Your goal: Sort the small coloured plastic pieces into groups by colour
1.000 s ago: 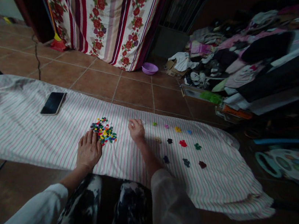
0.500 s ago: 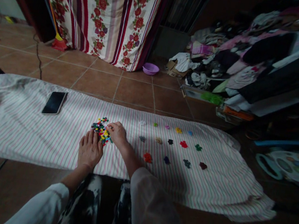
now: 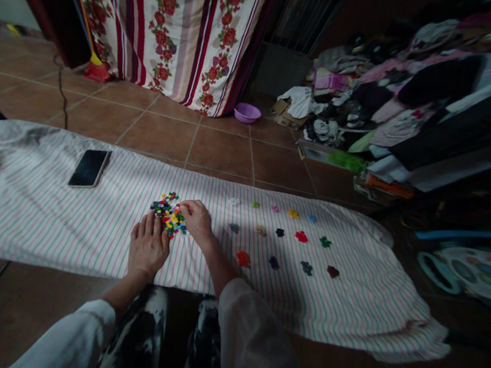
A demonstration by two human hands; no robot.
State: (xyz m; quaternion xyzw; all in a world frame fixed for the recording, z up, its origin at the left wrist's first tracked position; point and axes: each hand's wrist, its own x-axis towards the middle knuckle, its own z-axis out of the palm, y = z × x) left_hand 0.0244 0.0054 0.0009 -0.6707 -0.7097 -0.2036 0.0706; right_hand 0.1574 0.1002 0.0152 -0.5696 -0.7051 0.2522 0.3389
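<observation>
A pile of small mixed-colour pieces (image 3: 171, 217), too small to name surely, lies on a striped cloth (image 3: 97, 230). My left hand (image 3: 148, 245) rests flat at the pile's near left edge, its fingers stretched out and touching it. Over the right edge is my right hand (image 3: 197, 220), thumb and fingertips drawn together in a pinch. Whatever may be between those fingertips cannot be made out. To the right lie small single-colour heaps in three rows, among them a yellow heap (image 3: 293, 214), a red heap (image 3: 301, 236), an orange heap (image 3: 243, 259) and a brown heap (image 3: 333, 272).
A phone (image 3: 89, 168) lies on the cloth left of the pile. Beyond the cloth, a purple basin (image 3: 247, 113) stands on the tiled floor by a floral curtain (image 3: 189, 30). Heaped clothes (image 3: 368, 91) fill the back right, and a plastic stool (image 3: 480, 272) is at far right.
My right hand has shifted slightly to the right, uncovering more of the pile's right side. My left hand stays in place.
</observation>
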